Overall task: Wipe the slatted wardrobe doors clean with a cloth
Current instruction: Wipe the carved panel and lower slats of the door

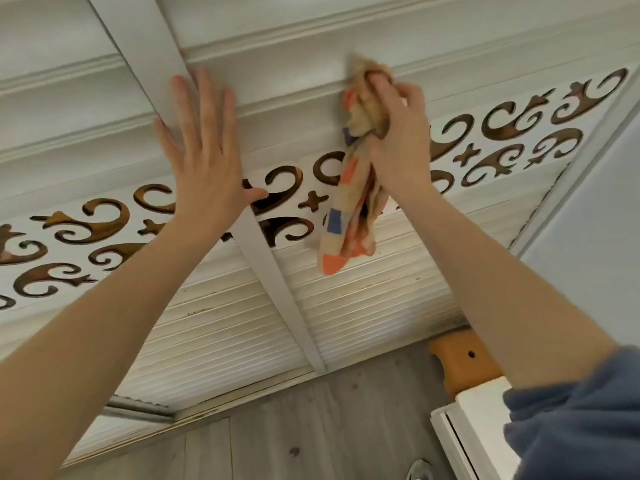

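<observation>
Cloth [353, 199] hangs lengthwise (bunched) from right hand [398, 133].

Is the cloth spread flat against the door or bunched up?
Bunched: the right hand grips the cloth in a wad against the upper slats, its tail hanging loose below.

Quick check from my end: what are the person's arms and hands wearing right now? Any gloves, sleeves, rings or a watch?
Both hands are bare: no gloves, rings or watch on the left hand or the right hand. Both forearms are uncovered. A blue-grey soft sleeve is bunched up on the right arm; no sleeve shows on the left.
</observation>
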